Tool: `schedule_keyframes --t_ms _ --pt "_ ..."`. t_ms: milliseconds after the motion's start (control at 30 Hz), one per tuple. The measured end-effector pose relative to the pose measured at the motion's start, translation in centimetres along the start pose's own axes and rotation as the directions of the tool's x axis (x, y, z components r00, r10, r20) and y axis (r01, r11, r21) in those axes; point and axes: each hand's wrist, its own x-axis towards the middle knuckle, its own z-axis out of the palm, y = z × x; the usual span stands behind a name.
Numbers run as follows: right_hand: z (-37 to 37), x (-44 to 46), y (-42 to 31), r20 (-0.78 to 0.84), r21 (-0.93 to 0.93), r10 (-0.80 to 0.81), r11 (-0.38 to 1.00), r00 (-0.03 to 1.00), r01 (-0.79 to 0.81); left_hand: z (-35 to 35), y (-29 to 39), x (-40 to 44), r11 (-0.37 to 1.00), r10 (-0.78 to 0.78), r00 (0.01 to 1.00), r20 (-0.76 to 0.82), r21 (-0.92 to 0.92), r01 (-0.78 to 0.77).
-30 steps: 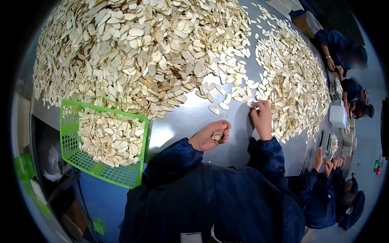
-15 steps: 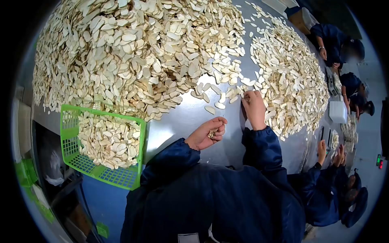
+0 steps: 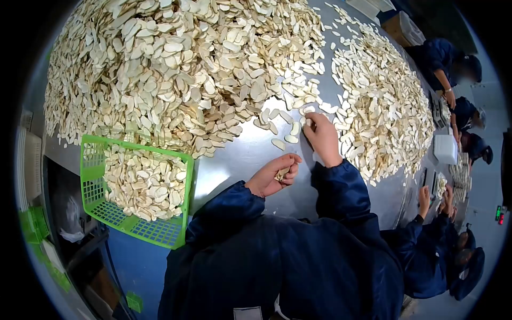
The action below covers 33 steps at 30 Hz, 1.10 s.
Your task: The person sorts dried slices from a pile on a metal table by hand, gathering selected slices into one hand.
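Observation:
My left hand (image 3: 274,175) is closed around a few pale dried slices (image 3: 281,174), held above the bare metal in front of my body. My right hand (image 3: 322,137) is curled, its fingertips pinching at a pale slice (image 3: 306,122) on the right side of the loose slices. Several single slices (image 3: 278,143) lie on the metal table (image 3: 229,173) between my hands and the large heap (image 3: 181,69). Right of my right hand spreads a second, lower heap of slices (image 3: 384,106). The fingers partly hide what each hand holds.
A green plastic basket (image 3: 190,186) full of slices sits at the table's left edge, beside my left sleeve. Co-workers in dark blue work along the right, one with hands (image 3: 424,200) near mine. A white box (image 3: 445,149) stands on that side.
My right hand has moved left, from the edge of the right heap to the loose slices. My left hand has stayed nearly in place, still closed. A co-worker's arm at upper right has shifted.

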Motion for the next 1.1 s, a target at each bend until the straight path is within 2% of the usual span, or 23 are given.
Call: schedule_keyframes --t_ms 33,133,200,300,333,400,500,600,633,667,700,800,833,933,1033,1100 --pt "0.1 -0.2 0.7 -0.038 0.078 -0.018 0.997 0.999 0.021 0.0 0.0 0.0 1.0 -0.001 1.0 0.0 -0.002 0.001" --pt "-2.3 -1.1 2.4 0.2 0.368 0.253 0.876 0.946 -0.312 -0.3 0.0 0.1 1.0 -0.007 1.0 0.011 -0.028 0.007" --pt "-4.0 -2.0 3.8 0.272 0.425 0.254 0.833 0.928 -0.353 -0.3 0.0 0.1 0.999 0.006 1.0 -0.003 -0.051 -0.006" --pt "-6.8 -3.2 4.6 0.289 0.334 0.36 0.83 0.887 -0.446 -0.6 0.1 0.1 0.996 0.083 0.996 -0.022 -0.033 -0.084" --pt "-7.4 -3.5 5.8 0.287 0.25 0.368 0.863 0.885 -0.44 0.0 0.3 0.1 0.992 0.122 0.989 -0.086 -0.01 -0.123" --pt "-7.8 -3.7 6.7 0.031 -0.021 0.223 0.975 0.974 -0.222 1.3 0.6 -0.1 0.979 0.202 0.956 -0.213 0.044 -0.197" --pt "-7.9 -2.1 6.3 -0.063 0.011 0.274 0.962 0.96 -0.274 0.1 0.8 -0.3 0.975 0.211 0.962 -0.175 -0.024 -0.219" --pt "-7.4 -0.4 3.6 0.033 0.085 0.313 0.945 0.949 -0.315 0.0 1.1 -0.3 0.959 0.23 0.962 -0.146 -0.138 -0.249" --pt "-6.3 -0.1 4.5 0.022 0.084 0.233 0.969 0.972 -0.234 -0.5 1.1 -0.4 0.948 0.25 0.962 -0.11 -0.177 -0.266" --pt "-5.3 0.0 5.2 0.027 0.087 0.215 0.972 0.976 -0.216 -0.8 1.1 -0.5 0.934 0.272 0.959 -0.077 -0.217 -0.282" --pt "-4.9 0.3 4.8 0.029 0.042 0.205 0.978 0.978 -0.206 -0.1 1.5 -0.7 0.916 0.244 0.962 -0.12 -0.297 -0.269" --pt "-4.3 0.7 5.3 -0.01 -0.062 0.206 0.977 0.978 -0.206 -1.2 1.7 -0.8 0.925 0.243 0.969 -0.04 -0.292 -0.244" --pt "-4.3 0.7 5.6 -0.032 -0.092 0.209 0.973 0.977 -0.211 -0.8 1.5 -0.8 0.927 0.218 0.964 -0.155 -0.276 -0.254" --pt "-5.1 0.3 5.5 -0.005 -0.089 0.266 0.96 0.964 -0.265 -0.5 1.5 -1.0 0.948 0.205 0.977 -0.056 -0.236 -0.212" --pt "-5.3 -0.8 5.5 0.064 -0.073 0.317 0.947 0.946 -0.313 -0.5 1.4 -0.9 0.959 0.178 0.981 -0.072 -0.21 -0.19" --pt "-4.7 -1.6 5.0 -0.022 -0.169 0.103 0.98 0.994 -0.106 -0.5 1.3 -0.8 0.973 0.152 0.987 -0.054 -0.169 -0.159"
